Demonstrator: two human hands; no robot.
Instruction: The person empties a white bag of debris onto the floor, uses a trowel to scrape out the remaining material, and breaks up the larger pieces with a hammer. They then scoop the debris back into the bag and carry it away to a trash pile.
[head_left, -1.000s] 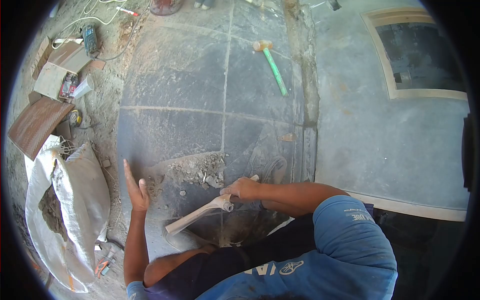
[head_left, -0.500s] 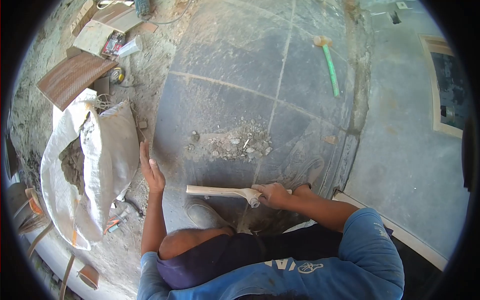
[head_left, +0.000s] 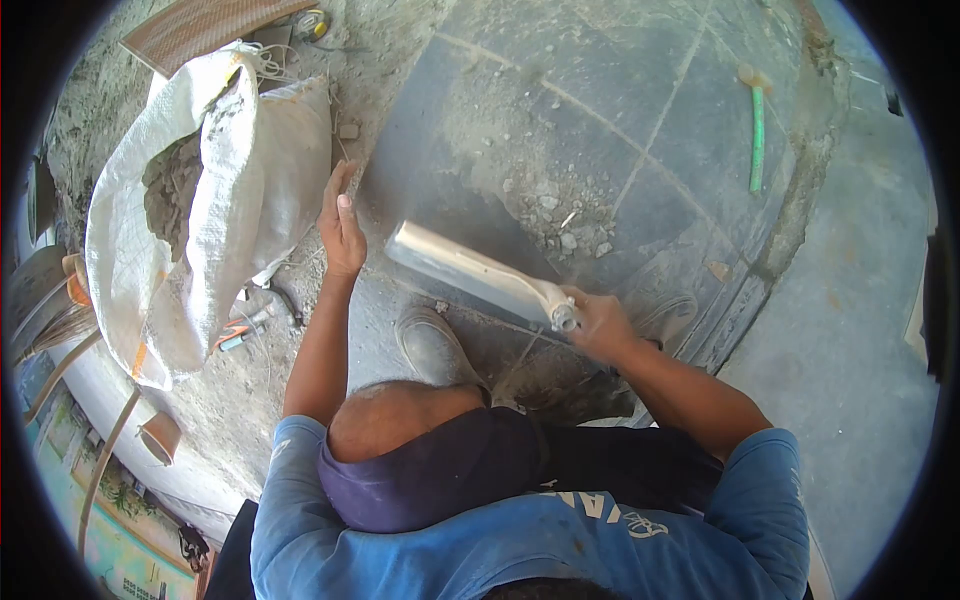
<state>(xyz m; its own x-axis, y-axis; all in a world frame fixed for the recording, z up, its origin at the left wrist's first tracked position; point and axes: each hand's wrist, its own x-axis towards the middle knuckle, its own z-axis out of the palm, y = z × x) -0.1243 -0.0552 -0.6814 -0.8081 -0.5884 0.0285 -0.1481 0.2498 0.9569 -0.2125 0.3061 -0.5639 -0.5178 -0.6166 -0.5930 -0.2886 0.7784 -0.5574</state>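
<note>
My right hand [head_left: 602, 328] is closed around one end of a pale broom head [head_left: 475, 268], beside its round handle socket. The broom head is slightly blurred, tilted over the tiles, with a greyish strip along its lower side. My left hand [head_left: 343, 225] is raised edge-on with the fingers stretched out, holding nothing. It is near a white woven sack [head_left: 285, 170], which stands with its mouth open and grey rubble [head_left: 175, 190] inside. Ahead of the broom head, loose debris [head_left: 565, 225] lies scattered on the dark floor tiles [head_left: 430, 170].
A green-handled mallet [head_left: 757, 135] lies at the upper right. Left of my legs, a hammer [head_left: 285, 305] and an orange-handled tool [head_left: 238, 330] are on the dusty ground. A tape measure [head_left: 315, 24] and a brown patterned board [head_left: 205, 32] are beyond the sack.
The view has shifted, moving the sack and mallet within the frame. The broom head has tilted, its far end now higher. My left hand remains outstretched; the debris looks more spread out.
</note>
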